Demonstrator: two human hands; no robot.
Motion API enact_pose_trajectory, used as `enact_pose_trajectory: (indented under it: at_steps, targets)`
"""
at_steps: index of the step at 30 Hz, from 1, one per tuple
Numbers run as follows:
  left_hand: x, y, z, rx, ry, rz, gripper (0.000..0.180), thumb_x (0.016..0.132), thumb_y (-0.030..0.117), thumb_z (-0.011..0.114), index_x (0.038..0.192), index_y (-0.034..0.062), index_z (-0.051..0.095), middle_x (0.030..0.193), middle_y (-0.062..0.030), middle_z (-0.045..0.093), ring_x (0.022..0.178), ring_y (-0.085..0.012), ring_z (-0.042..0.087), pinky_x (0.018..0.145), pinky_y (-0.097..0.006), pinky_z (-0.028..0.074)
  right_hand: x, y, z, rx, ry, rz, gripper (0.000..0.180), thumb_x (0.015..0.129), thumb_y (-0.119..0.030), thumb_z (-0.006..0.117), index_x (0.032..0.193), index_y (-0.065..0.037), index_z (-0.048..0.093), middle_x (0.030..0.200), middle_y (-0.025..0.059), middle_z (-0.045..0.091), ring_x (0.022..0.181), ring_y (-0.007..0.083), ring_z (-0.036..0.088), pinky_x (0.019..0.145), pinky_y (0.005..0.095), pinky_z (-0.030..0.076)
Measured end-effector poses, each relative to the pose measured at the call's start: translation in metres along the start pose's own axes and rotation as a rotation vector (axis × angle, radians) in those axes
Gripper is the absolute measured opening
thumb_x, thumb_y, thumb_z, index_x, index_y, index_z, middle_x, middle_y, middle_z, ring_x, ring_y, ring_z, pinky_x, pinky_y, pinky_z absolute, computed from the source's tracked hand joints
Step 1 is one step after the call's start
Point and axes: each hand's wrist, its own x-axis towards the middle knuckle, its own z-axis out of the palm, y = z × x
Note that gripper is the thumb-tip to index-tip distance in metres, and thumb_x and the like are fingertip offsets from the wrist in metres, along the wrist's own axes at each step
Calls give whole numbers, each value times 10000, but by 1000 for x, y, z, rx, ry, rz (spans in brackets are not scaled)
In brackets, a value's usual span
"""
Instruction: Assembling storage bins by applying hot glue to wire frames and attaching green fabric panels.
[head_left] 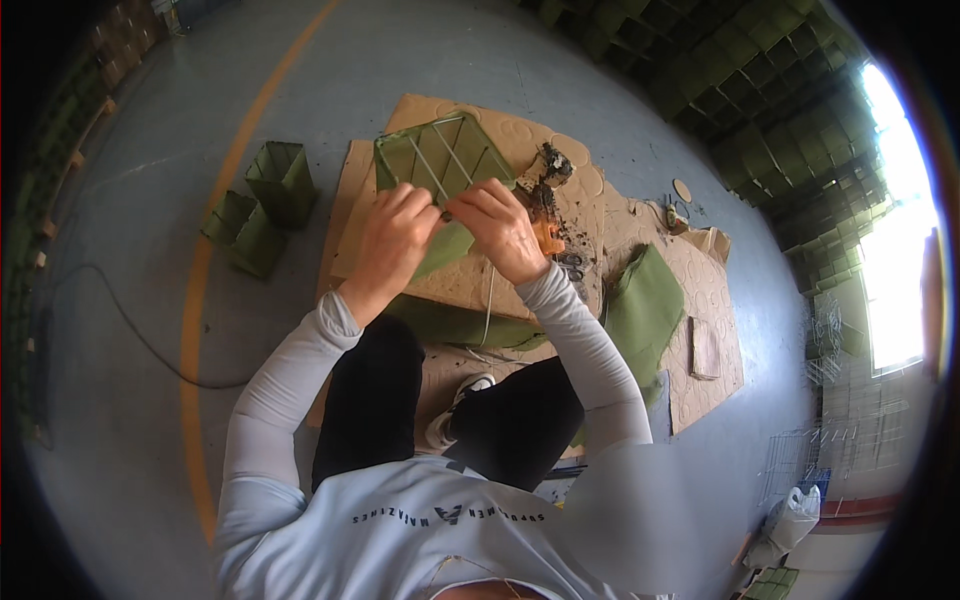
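Observation:
A green fabric-sided box (447, 248) with a wire frame sits on a cardboard-topped work surface in front of me. Two pale metal rods cross its open top. My left hand (392, 242) is closed at the near rim, fingertips pinched together. Close beside it, my right hand (498, 230) pinches the same rim, thumb and fingers pressed together. A tiny dark bit shows between the two sets of fingertips, too small to name. Just right of my right hand lies an orange object (548, 238) among dark scraps.
Two open green boxes (283, 185) stand on the floor at left, near a yellow line (200, 300) and a dark cable (130, 330). Green fabric (645, 305) drapes over cardboard (708, 395) at right. Black pieces (556, 165) lie at the far right of the work surface. Stacked green boxes (740, 80) line the back.

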Motion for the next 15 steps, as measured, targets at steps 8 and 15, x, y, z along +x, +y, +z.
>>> enact_pose_trajectory:
  at_steps: [8, 15]
  targets:
    - [39, 6, 30, 38, -58, -246, 148, 865, 72, 627, 916, -65, 644, 921, -170, 612, 910, -351, 585, 811, -425, 483, 30, 58, -8, -151, -65, -139, 196, 760, -44, 637, 947, -18, 693, 983, 92, 691, 936, 233, 638, 799, 341, 540]
    - [55, -62, -2, -79, 297, -88, 209, 899, 111, 652, 1069, -6, 685, 1071, -137, 683, 952, -300, 655, 800, -367, 527, -8, 30, -5, 332, 233, 875, 350, 949, -216, 601, 1158, 63, 633, 1041, 216, 700, 913, 319, 703, 803, 363, 535]
